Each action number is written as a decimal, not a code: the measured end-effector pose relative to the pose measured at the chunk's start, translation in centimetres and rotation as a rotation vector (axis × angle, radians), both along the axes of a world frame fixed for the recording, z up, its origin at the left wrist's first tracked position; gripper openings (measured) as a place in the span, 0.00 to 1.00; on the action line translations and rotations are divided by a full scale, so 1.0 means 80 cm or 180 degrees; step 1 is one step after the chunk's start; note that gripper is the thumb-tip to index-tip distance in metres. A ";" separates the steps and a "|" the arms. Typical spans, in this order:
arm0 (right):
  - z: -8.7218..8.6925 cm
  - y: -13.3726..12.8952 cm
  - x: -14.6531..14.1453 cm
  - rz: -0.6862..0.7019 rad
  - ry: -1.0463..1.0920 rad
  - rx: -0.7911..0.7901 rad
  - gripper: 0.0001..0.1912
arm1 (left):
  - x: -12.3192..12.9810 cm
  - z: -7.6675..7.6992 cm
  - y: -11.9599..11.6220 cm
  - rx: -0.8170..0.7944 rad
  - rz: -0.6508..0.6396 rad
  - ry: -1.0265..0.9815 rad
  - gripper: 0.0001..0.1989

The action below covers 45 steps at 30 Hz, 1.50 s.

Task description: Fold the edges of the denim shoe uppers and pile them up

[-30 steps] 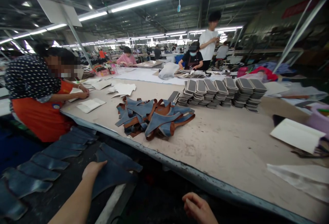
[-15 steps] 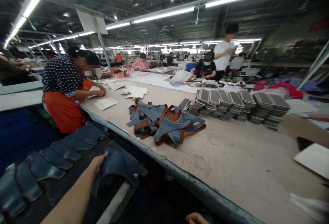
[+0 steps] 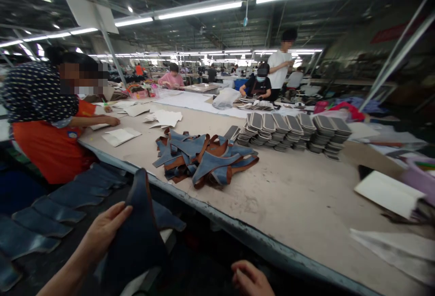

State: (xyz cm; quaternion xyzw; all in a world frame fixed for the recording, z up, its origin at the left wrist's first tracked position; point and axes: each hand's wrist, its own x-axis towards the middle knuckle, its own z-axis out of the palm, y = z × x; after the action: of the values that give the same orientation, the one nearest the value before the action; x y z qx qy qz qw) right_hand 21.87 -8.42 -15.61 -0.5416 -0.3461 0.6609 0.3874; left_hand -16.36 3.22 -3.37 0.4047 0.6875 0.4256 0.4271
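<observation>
My left hand (image 3: 108,224) pinches the edge of a dark blue leather piece (image 3: 136,237) and holds it tilted up at the lower left. Under and behind it lies another blue leather piece (image 3: 167,216). My right hand (image 3: 250,278) is at the bottom edge, fingers curled, with nothing visible in it. A row of similar blue leather pieces (image 3: 57,212) lies overlapping on a dark surface to the left. On the worktable (image 3: 288,205) sits a loose heap of blue leather pieces (image 3: 217,162) with brown undersides.
Several stacks of grey padded panels (image 3: 292,128) stand behind the heap. White sheets (image 3: 122,136) lie at the left, near a co-worker in an orange apron (image 3: 50,151). Paper and card (image 3: 387,191) lie at the right. Other people work farther back.
My left hand has lifted the leather piece off the other one and tilted it upright. My right hand has come further into view. The camera has turned right.
</observation>
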 end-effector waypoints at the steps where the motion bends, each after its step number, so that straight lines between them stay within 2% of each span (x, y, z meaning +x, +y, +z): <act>1: 0.014 0.001 -0.003 -0.0016 0.0024 0.0137 0.29 | 0.025 -0.002 -0.011 0.0068 -0.0321 0.0028 0.23; 5: 0.081 0.003 -0.016 -0.0252 -0.0034 0.1041 0.24 | 0.140 -0.013 -0.043 0.0386 -0.1853 0.0497 0.16; 7: 0.107 0.002 -0.016 -0.0426 -0.0318 0.1422 0.22 | 0.190 -0.020 -0.048 0.0559 -0.2339 0.0604 0.14; 10: 0.123 -0.003 -0.005 -0.1077 -0.1090 0.1661 0.16 | 0.242 -0.032 -0.045 0.0843 -0.2600 0.0729 0.12; 12: 0.123 -0.009 0.006 -0.1444 -0.1285 0.1624 0.13 | 0.265 -0.041 -0.040 0.0989 -0.2623 0.0805 0.12; 14: 0.119 -0.015 0.018 -0.1594 -0.1360 0.1604 0.12 | 0.281 -0.050 -0.039 0.1010 -0.2702 0.0828 0.12; 18: 0.114 -0.026 0.035 -0.1608 -0.1467 0.1662 0.15 | 0.304 -0.065 -0.049 0.0810 -0.2799 0.0807 0.11; 20: 0.111 -0.028 0.041 -0.1476 -0.1626 0.1702 0.13 | 0.312 -0.072 -0.058 0.0816 -0.2744 0.0702 0.11; 22: 0.106 -0.029 0.045 -0.1332 -0.1824 0.1778 0.09 | 0.319 -0.078 -0.065 0.0915 -0.2519 0.0406 0.12; 25: 0.093 -0.029 0.048 -0.1252 -0.1920 0.1804 0.08 | 0.325 -0.083 -0.072 0.0884 -0.2037 -0.0174 0.19; 27: 0.083 -0.028 0.049 -0.1201 -0.1990 0.1792 0.07 | 0.328 -0.082 -0.073 0.0838 -0.1867 -0.0178 0.20; 31: 0.069 -0.028 0.050 -0.1072 -0.2313 0.1880 0.07 | 0.331 -0.078 -0.070 0.0785 -0.1647 0.0201 0.18; 34: 0.065 -0.028 0.051 -0.0992 -0.2554 0.1910 0.07 | 0.332 -0.073 -0.071 0.0276 -0.1637 -0.0115 0.19; 39: 0.062 -0.029 0.052 -0.0680 -0.2827 0.1914 0.07 | 0.327 -0.065 -0.076 -0.0456 -0.1968 -0.0696 0.15; 45: 0.064 -0.030 0.050 -0.0262 -0.2722 0.1971 0.07 | 0.323 -0.066 -0.078 -0.0538 -0.1775 -0.1011 0.14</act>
State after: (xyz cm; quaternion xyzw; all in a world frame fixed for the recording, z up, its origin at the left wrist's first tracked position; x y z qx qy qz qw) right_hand 25.88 -10.81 -10.50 -0.6362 -0.6306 0.2321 0.3791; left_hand 9.46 -3.05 -8.62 0.4690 0.5079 0.2916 0.6611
